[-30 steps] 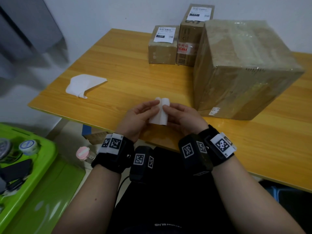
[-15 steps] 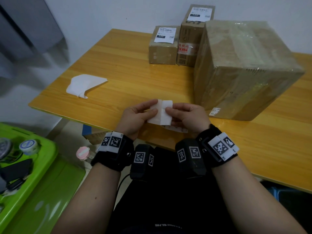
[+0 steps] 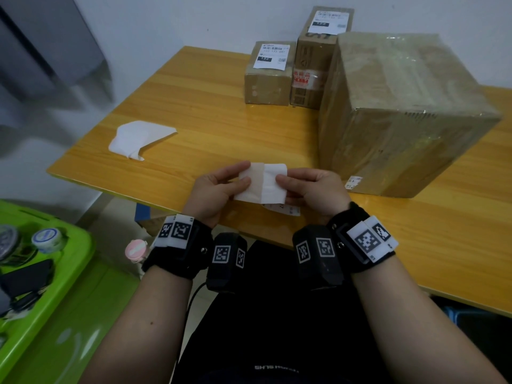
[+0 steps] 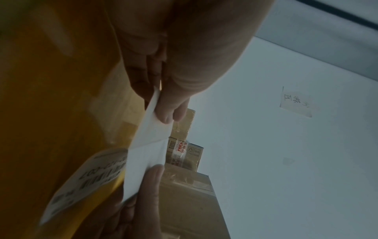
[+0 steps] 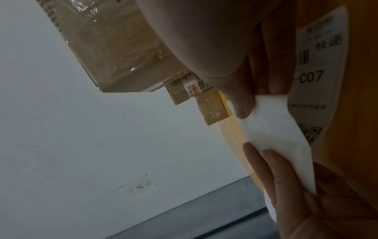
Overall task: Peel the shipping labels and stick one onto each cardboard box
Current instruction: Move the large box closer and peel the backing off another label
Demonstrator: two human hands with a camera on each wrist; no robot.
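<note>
Two hands, left hand (image 3: 214, 189) and right hand (image 3: 313, 189), pinch one label (image 3: 263, 182); three boxes (image 3: 399, 112) behind

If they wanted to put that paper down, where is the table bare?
Bare wood lies between the crumpled white paper and the two small labelled boxes, and along the near edge right of the right hand. It is crowded at the back right, where the big cardboard box touches the small ones. A printed label lies under the hands.

Black wrist straps (image 3: 180, 246) bear white square-coded tags; clothing looks black, perhaps trousers.
</note>
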